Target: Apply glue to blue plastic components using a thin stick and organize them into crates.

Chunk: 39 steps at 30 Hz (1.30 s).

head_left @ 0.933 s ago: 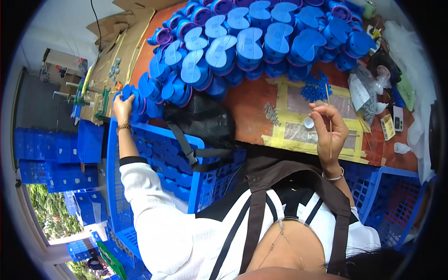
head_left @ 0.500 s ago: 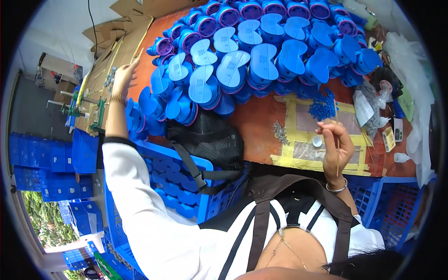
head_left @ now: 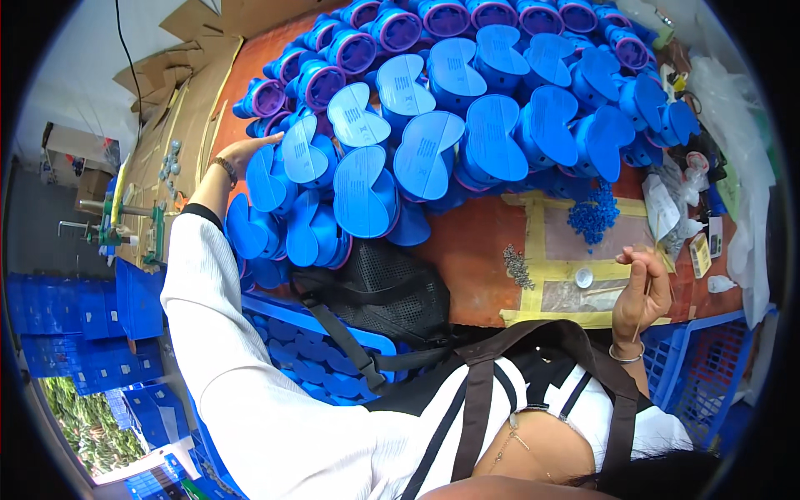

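A heap of blue plastic shells [head_left: 433,150] covers most of the reddish counter [head_left: 475,250], each one smooth and lobed like a fat heart, flat face up with fine raised lettering too small to read. Further back the same parts lie turned over, showing round purple-rimmed openings [head_left: 400,29]. Flattened brown cardboard [head_left: 175,108] lies along the left edge of the counter.

On the right, yellow tape frames two clear rectangular patches [head_left: 575,267] stuck to the counter. A loose pile of small blue beads [head_left: 593,218] sits on the upper patch, a scatter of tiny grey metal bits [head_left: 518,267] lies just left of the frame, and a small white cap [head_left: 584,277] rests between the patches. Crinkled clear plastic bags [head_left: 737,158] are bunched at the far right (their contents are hard to make out).

The left hand [head_left: 246,150] is stretched out, fingers spread, resting flat against a shell at the heap's left edge; it grips nothing that I can see. The right hand [head_left: 642,292] hovers over the taped patches, fingers curled in, pinching a thin stick [head_left: 650,271]. A black mesh bag [head_left: 379,292] sits before the heap, over blue crates [head_left: 317,358].
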Motion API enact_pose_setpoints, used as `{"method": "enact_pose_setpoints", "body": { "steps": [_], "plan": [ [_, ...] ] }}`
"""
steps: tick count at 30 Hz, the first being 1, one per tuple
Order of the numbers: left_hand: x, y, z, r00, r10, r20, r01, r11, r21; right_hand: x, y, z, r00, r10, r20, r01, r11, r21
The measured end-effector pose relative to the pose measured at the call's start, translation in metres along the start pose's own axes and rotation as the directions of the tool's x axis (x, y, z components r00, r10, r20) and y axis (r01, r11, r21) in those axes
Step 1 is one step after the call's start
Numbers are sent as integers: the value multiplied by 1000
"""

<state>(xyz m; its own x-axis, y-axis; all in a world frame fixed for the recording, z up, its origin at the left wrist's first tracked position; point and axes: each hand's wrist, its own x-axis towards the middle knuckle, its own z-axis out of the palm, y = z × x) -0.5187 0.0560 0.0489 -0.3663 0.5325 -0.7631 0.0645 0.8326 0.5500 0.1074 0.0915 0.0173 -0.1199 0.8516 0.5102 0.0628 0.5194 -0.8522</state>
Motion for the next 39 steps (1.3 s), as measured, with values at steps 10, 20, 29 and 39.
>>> {"method": "enact_pose_setpoints", "body": {
  "steps": [10,20,29,39],
  "plan": [
    [-16,-7,1,994,-106,-10,103,985,-139,2,-8,9,998,-38,45,39,999,-19],
    [-37,-26,-53,982,89,-165,-130,959,-250,-9,-15,-8,990,-12,140,11,1000,6],
    [-164,-34,-47,655,427,-623,-748,480,-458,-26,22,-54,922,116,370,-107,993,-44],
    [-228,-73,254,812,583,-12,-189,244,-951,-38,44,-55,854,351,385,-441,880,175]
  ]
}}
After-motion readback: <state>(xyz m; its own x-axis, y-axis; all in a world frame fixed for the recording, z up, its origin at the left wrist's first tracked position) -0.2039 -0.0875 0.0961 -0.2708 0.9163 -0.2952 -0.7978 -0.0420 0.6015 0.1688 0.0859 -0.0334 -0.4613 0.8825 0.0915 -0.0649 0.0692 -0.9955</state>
